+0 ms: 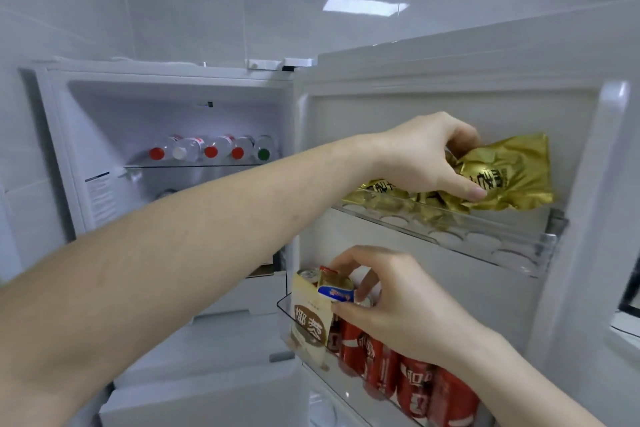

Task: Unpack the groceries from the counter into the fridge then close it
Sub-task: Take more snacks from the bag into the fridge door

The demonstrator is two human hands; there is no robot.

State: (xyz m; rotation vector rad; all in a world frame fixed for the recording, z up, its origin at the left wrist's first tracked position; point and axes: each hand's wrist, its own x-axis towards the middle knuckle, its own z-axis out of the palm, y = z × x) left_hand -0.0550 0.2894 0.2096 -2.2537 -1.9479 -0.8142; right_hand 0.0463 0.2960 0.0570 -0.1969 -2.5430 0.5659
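Observation:
The fridge stands open with its door (450, 73) swung to the right. My left hand (426, 156) reaches across and grips a gold foil packet (509, 173) lying in the upper clear door tray (485, 236); more gold packets lie beside it. My right hand (391, 302) is at the lower door tray (287, 308) and pinches a small blue and white packet (337, 293) next to a cream carton (310, 319). Red cans (415, 388) fill the rest of that tray.
Several water bottles (211, 149) lie on a glass shelf inside the fridge compartment. White drawers (214, 350) sit below that shelf. White tiled wall (207, 0) rises behind the fridge. A dark-edged object shows at the far right edge.

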